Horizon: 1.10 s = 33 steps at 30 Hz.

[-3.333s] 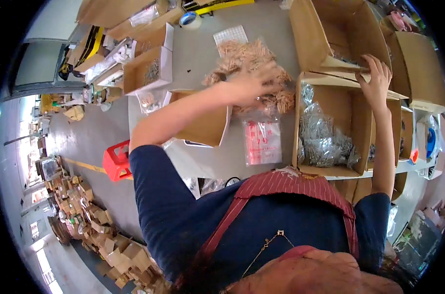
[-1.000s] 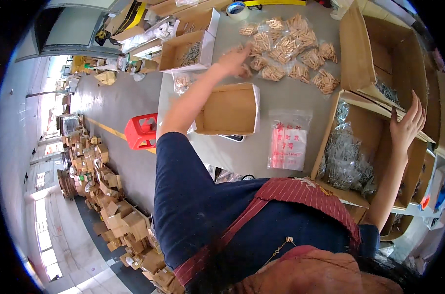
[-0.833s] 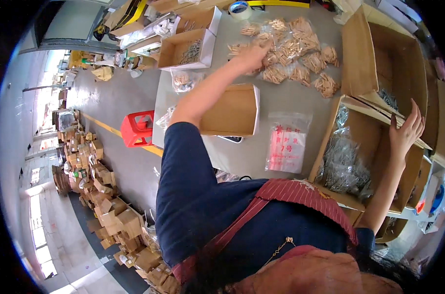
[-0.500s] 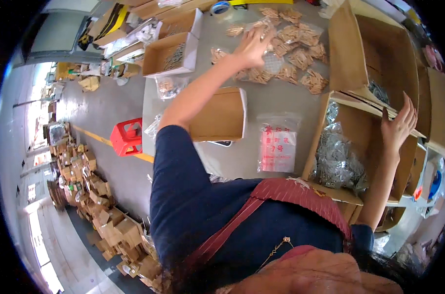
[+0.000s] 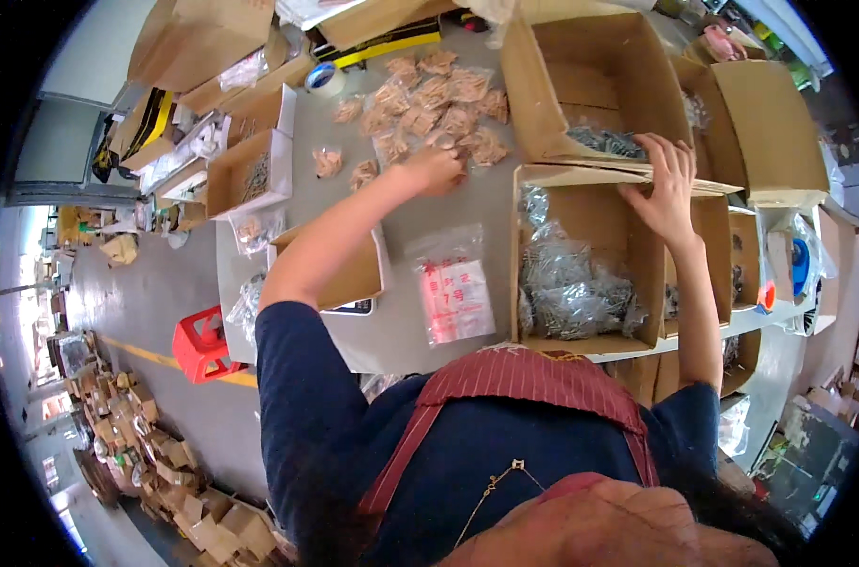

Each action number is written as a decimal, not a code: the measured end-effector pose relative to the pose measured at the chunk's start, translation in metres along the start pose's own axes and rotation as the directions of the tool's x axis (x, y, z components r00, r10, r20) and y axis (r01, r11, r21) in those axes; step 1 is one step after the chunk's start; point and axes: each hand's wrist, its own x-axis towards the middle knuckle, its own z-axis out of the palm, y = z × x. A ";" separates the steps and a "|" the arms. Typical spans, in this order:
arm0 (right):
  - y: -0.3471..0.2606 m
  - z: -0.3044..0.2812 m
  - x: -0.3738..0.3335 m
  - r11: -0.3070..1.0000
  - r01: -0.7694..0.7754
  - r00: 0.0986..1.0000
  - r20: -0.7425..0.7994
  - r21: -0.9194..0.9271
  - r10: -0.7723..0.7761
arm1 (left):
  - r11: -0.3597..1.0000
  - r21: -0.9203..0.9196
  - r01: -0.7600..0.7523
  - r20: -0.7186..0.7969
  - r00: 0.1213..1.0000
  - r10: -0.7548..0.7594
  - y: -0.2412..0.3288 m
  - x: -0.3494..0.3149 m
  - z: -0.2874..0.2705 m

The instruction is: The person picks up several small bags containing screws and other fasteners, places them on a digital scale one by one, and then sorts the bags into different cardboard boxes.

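Observation:
At the near edge of a pile of clear bags of small tan wooden-looking pieces (image 5: 420,121), my left hand (image 5: 435,171) is closed with its fingers curled under. What it holds, if anything, is hidden. My right hand (image 5: 668,184) lies over the shared edge of two cardboard boxes, thumb apart and fingers stretched out, holding nothing. The nearer cardboard box (image 5: 628,312) contains several clear bags of metal parts (image 5: 576,283). Loose-looking metal pieces (image 5: 604,142) lie in the farther cardboard box (image 5: 590,66). A clear zip bag with red print (image 5: 456,300) lies flat near my body.
An open box (image 5: 354,274) sits partly under my left forearm, and small boxes with metal parts (image 5: 250,170) stand at the left. Tape (image 5: 325,79) lies at the back. A red stool (image 5: 202,345) stands on the floor. More boxes (image 5: 741,255) line the right side.
The view has shifted, so the table contents appear farther left. My left hand has drawn back from the middle of the pile to its near edge. My right hand stays on the box edge.

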 end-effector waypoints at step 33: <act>0.174 0.022 0.151 0.968 -0.008 0.955 -0.284 0.249 0.081 | 0.822 -0.449 0.350 -0.702 0.431 -0.568 0.046 0.105 -0.177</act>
